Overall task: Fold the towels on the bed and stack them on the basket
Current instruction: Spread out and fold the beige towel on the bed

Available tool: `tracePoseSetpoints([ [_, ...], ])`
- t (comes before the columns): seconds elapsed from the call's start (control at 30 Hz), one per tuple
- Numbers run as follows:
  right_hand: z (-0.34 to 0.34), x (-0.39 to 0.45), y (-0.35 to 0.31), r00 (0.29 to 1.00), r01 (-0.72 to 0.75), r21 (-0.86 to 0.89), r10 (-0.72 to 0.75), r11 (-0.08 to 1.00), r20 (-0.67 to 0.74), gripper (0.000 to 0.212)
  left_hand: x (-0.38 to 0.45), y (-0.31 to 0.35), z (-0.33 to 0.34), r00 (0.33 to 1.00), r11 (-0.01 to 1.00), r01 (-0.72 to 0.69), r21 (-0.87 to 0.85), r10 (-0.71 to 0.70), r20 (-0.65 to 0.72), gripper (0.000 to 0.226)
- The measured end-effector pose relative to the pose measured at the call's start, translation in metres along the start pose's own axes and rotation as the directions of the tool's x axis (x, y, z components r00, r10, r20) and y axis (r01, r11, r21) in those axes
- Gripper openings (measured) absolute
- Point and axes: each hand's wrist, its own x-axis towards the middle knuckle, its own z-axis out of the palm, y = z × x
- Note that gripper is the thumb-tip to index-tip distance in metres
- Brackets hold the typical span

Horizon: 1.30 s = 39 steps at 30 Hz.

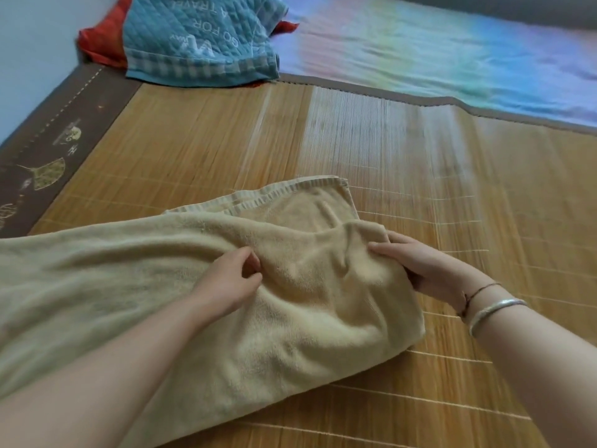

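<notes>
Head view. The yellow towel (200, 286) lay across the near part of the bamboo mat (420, 176), running off the left edge of the frame, its right end doubled over so that a hemmed edge showed at the far side. My left hand (229, 282) rested on the middle of the towel with fingers curled, pinching up a ridge of the cloth. My right hand (416, 263) gripped the towel's right end, thumb on top, fingers apparently under the fold. A silver bracelet (494, 313) and a thin cord sat on that wrist.

Far left, a blue quilted towel (200, 37) lay heaped on a red cloth (100, 43), both unfolded, near the wall. A pastel sheet (452, 53) covered the bed beyond the mat.

Progress, as I judged it: early. The yellow towel was only part-folded, still lumpy and not squared up. The blue one and the red one appeared untouched. No basket was in view, so I could not tell whether anything was stacked yet. Remaining: finish this fold, fold the others, carry all to the basket.
</notes>
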Motion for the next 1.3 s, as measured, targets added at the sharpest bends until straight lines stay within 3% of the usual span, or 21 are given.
tracePoseSetpoints([
  [0.1,-0.006,-0.011,0.001,0.989,0.131,0.123,-0.139,0.984,0.057,0.035,0.004,0.004,-0.009,0.958,0.999,-0.028,0.019,0.032,-0.286,0.009],
  [0.17,-0.01,-0.015,0.002,0.975,0.121,0.178,-0.15,0.977,0.161,0.038,0.012,0.005,-0.013,0.931,0.992,-0.049,0.119,0.089,-0.355,0.022],
  [0.27,-0.017,-0.009,0.006,0.977,-0.061,0.152,0.027,0.986,0.213,0.048,0.025,0.01,-0.017,0.975,0.978,-0.008,0.207,0.054,-0.217,0.047],
  [0.4,-0.015,-0.001,0.003,0.955,-0.185,0.048,0.168,0.982,0.243,0.078,0.04,0.007,-0.017,0.993,0.952,0.005,0.305,0.032,-0.114,0.051],
  [0.57,-0.002,0.014,-0.004,0.983,-0.123,0.131,0.103,0.984,0.149,0.074,0.048,0.008,-0.023,0.998,0.933,0.008,0.36,0.013,-0.056,0.061],
  [0.7,-0.001,0.022,-0.006,0.991,-0.072,0.069,0.063,0.995,0.114,0.048,0.05,0.007,-0.022,0.999,0.938,-0.005,0.346,0.018,-0.033,0.039],
  [0.83,-0.001,0.011,-0.011,0.961,0.202,0.253,-0.241,0.946,0.134,0.035,0.048,0.005,-0.023,0.945,0.962,-0.149,0.227,0.207,-0.255,0.025],
  [0.9,-0.004,0.003,-0.004,0.941,0.222,0.339,-0.292,0.914,0.17,0.031,0.041,0.003,-0.024,0.892,0.954,-0.227,0.198,0.285,-0.35,0.03],
  [1.0,-0.011,0.002,0.019,0.958,0.061,0.341,-0.151,0.938,0.244,0.025,0.034,-0.006,-0.022,0.887,0.923,-0.234,0.306,0.332,-0.322,0.027],
  [1.1,-0.02,0.02,0.03,0.976,-0.103,0.24,0.052,0.965,0.212,0.048,0.035,-0.017,-0.018,0.972,0.915,-0.111,0.387,0.181,-0.149,0.057],
  [1.2,-0.017,0.04,0.019,0.992,-0.082,0.153,0.066,0.985,0.106,0.07,0.036,-0.021,-0.012,0.994,0.946,-0.046,0.322,0.075,-0.076,0.068],
  [1.3,-0.007,0.054,-0.002,0.999,-0.032,0.11,0.034,0.993,-0.015,0.055,0.034,-0.02,-0.005,0.995,0.95,-0.042,0.311,0.067,-0.07,0.066],
])
